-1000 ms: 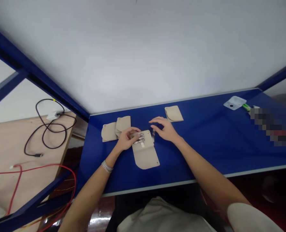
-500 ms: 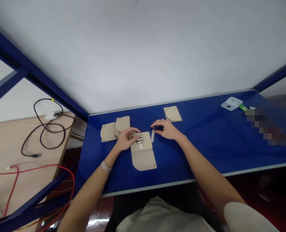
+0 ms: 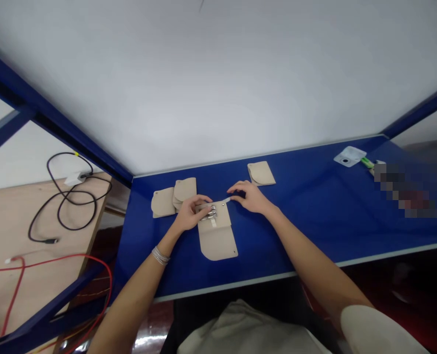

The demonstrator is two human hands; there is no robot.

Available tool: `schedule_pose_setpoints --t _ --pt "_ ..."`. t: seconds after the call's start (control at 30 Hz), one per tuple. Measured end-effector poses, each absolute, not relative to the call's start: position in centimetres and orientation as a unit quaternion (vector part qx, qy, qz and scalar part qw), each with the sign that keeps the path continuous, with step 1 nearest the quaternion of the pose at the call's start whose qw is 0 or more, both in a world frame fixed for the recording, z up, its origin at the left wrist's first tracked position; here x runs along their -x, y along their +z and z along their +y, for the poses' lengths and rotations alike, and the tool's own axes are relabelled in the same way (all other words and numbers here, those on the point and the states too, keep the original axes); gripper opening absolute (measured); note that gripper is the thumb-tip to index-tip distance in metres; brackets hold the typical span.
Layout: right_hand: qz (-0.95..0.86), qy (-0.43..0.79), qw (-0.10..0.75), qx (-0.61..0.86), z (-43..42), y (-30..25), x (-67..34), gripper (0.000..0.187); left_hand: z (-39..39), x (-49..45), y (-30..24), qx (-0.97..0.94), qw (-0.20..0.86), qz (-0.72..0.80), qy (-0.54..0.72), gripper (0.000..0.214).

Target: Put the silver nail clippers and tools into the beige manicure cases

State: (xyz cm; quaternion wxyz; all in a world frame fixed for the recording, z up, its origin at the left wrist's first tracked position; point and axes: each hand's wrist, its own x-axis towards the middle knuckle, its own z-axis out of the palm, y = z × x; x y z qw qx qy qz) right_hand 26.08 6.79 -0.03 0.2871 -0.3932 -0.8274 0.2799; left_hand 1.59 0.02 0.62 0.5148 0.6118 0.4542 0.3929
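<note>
A beige flap case (image 3: 218,242) lies unfolded on the blue table (image 3: 270,250), its rounded flap toward me. Small silvery metal tools, looking like nail clippers (image 3: 213,212), sit in its upper half. My left hand (image 3: 191,212) grips the case's upper left, thumb over the metal tools; fingertips are partly hidden. Between thumb and finger, my right hand (image 3: 253,197) pinches the end of a thin pale strip (image 3: 227,199), which lies along the case's top right edge by a snap. I cannot make out the strip's exact kind.
Folded beige cases (image 3: 162,202) lie at the left, some overlapping. One more folded case (image 3: 261,173) is behind my right hand. At the far right are a clear packet (image 3: 350,156) and a green item (image 3: 367,162). A wooden table (image 3: 4,216) with cables stands left.
My right hand has picked up the thin pale strip, which lay upright on the table right of the case. It now slants across the case's top edge. My left hand stays on the case.
</note>
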Motion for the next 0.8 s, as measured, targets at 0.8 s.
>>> schedule_pose_setpoints --t 0.8 --pt "-0.849 0.274 0.224 0.393 5.94 -0.05 -25.27 0.029 0.02 -1.57 0.63 -0.611 0.516 0.454 0.392 0.032"
